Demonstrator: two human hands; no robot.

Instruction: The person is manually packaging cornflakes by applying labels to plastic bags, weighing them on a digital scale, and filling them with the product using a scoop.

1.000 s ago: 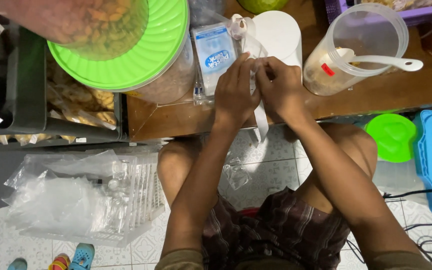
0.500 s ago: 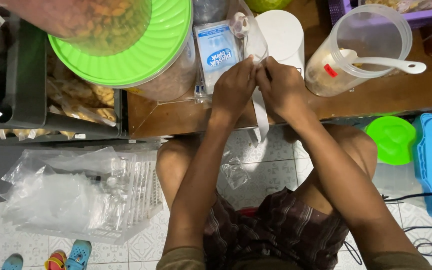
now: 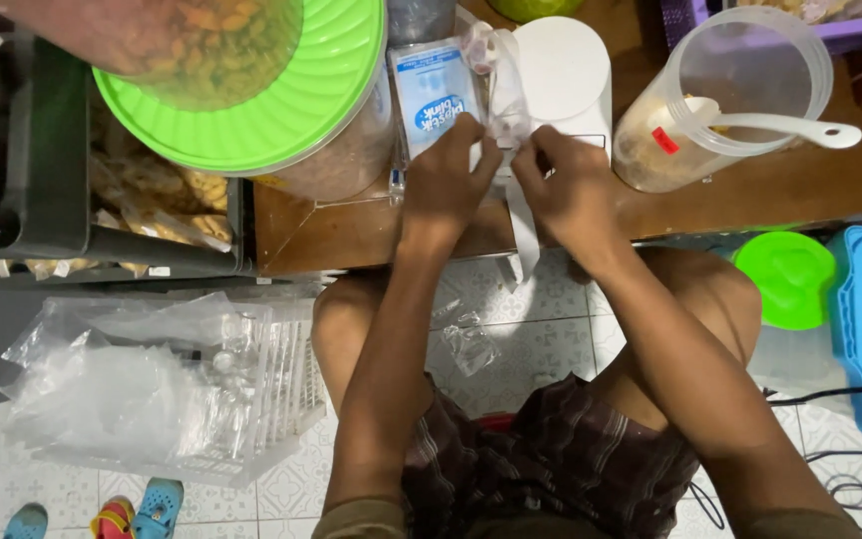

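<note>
Left hand (image 3: pixel 448 180) and right hand (image 3: pixel 569 190) close together at the worktop (image 3: pixel 351 230) edge, both pinching a clear bag (image 3: pixel 499 110) (its strip hanging down between them). Blue-white packet (image 3: pixel 431 95) just behind left hand, white canister (image 3: pixel 563 75) behind right. Green-lidded jar (image 3: pixel 251 100) at left, clear jug (image 3: pixel 720 100) with spoon (image 3: pixel 780 125) at right. Basket (image 3: pixel 281 399) of plastic bags on floor.

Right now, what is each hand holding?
Left hand: shut on the clear bag, pinching it.
Right hand: shut on the same bag.
</note>
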